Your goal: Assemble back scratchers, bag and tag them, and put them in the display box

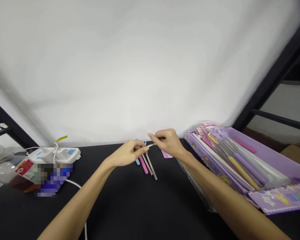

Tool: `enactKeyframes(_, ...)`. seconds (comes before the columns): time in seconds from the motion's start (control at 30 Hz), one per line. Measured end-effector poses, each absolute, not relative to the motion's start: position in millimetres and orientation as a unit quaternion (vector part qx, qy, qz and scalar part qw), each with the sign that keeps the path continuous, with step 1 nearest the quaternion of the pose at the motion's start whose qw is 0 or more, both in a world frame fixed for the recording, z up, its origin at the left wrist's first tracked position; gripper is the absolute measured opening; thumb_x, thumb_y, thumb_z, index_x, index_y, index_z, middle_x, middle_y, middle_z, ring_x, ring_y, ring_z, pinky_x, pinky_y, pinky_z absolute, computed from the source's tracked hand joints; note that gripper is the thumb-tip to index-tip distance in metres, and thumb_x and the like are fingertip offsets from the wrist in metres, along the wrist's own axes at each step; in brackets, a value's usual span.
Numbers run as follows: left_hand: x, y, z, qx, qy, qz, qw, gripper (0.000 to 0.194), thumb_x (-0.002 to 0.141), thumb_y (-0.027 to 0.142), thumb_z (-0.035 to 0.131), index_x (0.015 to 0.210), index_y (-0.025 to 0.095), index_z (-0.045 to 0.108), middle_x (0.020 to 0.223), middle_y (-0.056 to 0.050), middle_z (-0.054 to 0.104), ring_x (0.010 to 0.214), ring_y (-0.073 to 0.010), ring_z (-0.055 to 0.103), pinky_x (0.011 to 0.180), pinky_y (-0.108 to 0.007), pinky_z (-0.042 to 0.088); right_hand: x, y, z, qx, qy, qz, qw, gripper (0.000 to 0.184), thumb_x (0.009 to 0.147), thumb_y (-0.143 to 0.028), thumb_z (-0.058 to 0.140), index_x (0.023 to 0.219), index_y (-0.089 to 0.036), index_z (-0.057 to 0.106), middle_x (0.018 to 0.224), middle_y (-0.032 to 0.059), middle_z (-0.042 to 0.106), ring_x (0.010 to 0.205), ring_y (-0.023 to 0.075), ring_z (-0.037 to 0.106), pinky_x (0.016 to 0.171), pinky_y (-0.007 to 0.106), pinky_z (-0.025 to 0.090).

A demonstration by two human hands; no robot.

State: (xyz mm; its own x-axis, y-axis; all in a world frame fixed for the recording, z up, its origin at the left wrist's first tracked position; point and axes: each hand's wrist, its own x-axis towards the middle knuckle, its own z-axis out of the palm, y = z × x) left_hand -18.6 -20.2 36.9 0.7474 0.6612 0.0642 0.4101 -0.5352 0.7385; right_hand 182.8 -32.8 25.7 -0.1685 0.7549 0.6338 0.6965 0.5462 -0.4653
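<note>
My left hand (128, 152) is closed, its thumb and fingers pinching a thin, shiny metal stick (151, 145). The other end of that stick meets the fingertips of my right hand (168, 141), which is also closed in a pinch. What kind of stick it is does not show. Below the left hand, on the black table, lie a pink-handled utensil (144, 166), a blue handle end (137, 162) and slim metal utensils (152, 166). Their far ends are partly hidden behind the left hand. A small pink card (167, 154) lies under the right hand.
A purple box (272, 155) with bagged purple- and yellow-handled utensils (245, 171) stands at the right. Clear plastic wrap (198, 186) lies under my right forearm. At the left are a white power strip (73, 153), a cable (73, 183) and a clear bottle (5, 173). A white wall rises behind.
</note>
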Motion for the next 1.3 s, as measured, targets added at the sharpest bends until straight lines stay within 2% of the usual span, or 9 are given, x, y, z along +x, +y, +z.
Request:
enactKeyframes(0.1,-23,-14,35,0.867,0.317,0.16,0.35,0.039,0.093,0.051,0.041,0.077,0.018,0.054,0.058,0.004,0.039,0.052,-0.0099,0.036,0.051,-0.024,0.031,186,-34,29,-0.476,-0.797,0.029,0.371,0.046,0.092,-0.042,0.05,0.053,-0.018,0.046,0.052,-0.0026,0.043,0.052,0.0091,0.035,0.056,0.025,0.027)
enactKeyframes(0.17,-26,-10,34,0.872,0.322,0.158,0.334,0.04,0.093,0.051,0.041,0.077,0.017,0.055,0.062,0.002,0.046,0.054,-0.0106,0.042,0.054,-0.024,0.035,189,-33,30,-0.468,-0.824,0.053,0.313,0.038,0.092,-0.043,0.052,0.067,-0.017,0.062,0.065,0.0012,0.057,0.06,0.0115,0.047,0.061,0.025,0.033)
enactKeyframes(0.27,-30,-4,30,0.882,0.32,0.156,0.309,0.038,0.093,0.049,0.043,0.083,0.017,0.061,0.069,0.001,0.053,0.058,-0.0115,0.044,0.056,-0.024,0.036,195,-33,30,-0.45,-0.855,0.093,0.24,0.032,0.094,-0.042,0.05,0.09,-0.018,0.071,0.084,0.0063,0.065,0.076,0.0158,0.057,0.07,0.026,0.038)
enactKeyframes(0.57,-17,-5,14,0.908,0.297,0.201,0.216,0.028,0.092,0.035,0.049,0.073,0.017,0.06,0.061,0.004,0.046,0.056,-0.0101,0.036,0.054,-0.024,0.028,201,-45,41,-0.499,-0.858,0.049,0.111,0.019,0.09,-0.029,0.055,0.095,-0.019,0.07,0.085,0.007,0.069,0.081,0.0206,0.06,0.072,0.028,0.037)
enactKeyframes(0.73,-16,-5,14,0.914,0.287,0.199,0.205,0.024,0.092,0.031,0.051,0.079,0.018,0.066,0.063,0.002,0.054,0.057,-0.0104,0.044,0.056,-0.024,0.031,197,-47,42,-0.484,-0.865,0.084,0.1,0.027,0.094,-0.035,0.049,0.095,-0.021,0.071,0.08,0.0041,0.071,0.072,0.0176,0.061,0.068,0.027,0.035)
enactKeyframes(0.9,-19,-5,15,0.92,0.282,0.194,0.189,0.017,0.09,0.027,0.055,0.09,0.018,0.07,0.072,0.0,0.064,0.061,-0.0117,0.052,0.06,-0.023,0.036,193,-46,35,-0.484,-0.863,0.11,0.097,0.029,0.095,-0.038,0.047,0.093,-0.018,0.068,0.073,0.0034,0.066,0.062,0.0144,0.052,0.06,0.026,0.03)
enactKeyframes(1.1,-23,-10,28,0.923,0.277,0.171,0.204,0.015,0.089,0.027,0.055,0.081,0.018,0.064,0.066,0.002,0.06,0.056,-0.0097,0.049,0.056,-0.022,0.035,192,-46,38,-0.454,-0.866,0.19,0.093,0.037,0.097,-0.042,0.041,0.094,-0.018,0.069,0.069,0.0008,0.062,0.058,0.0125,0.047,0.058,0.025,0.032)
enactKeyframes(1.2,-37,-3,39,0.922,0.27,0.146,0.238,0.012,0.089,0.026,0.054,0.083,0.018,0.062,0.069,0.002,0.062,0.058,-0.0099,0.051,0.055,-0.021,0.036,199,-44,47,-0.462,-0.858,0.209,0.079,0.039,0.096,-0.046,0.041,0.104,-0.021,0.07,0.068,0.0005,0.064,0.058,0.0133,0.05,0.059,0.026,0.033)
enactKeyframes(1.3,-59,9,46,0.904,0.306,0.137,0.265,0.01,0.088,0.027,0.054,0.085,0.019,0.059,0.072,0.001,0.066,0.064,-0.0119,0.059,0.058,-0.021,0.04,212,-42,57,-0.487,-0.846,0.199,0.091,0.039,0.095,-0.047,0.043,0.109,-0.024,0.071,0.082,0.0028,0.071,0.071,0.0169,0.059,0.066,0.027,0.037)
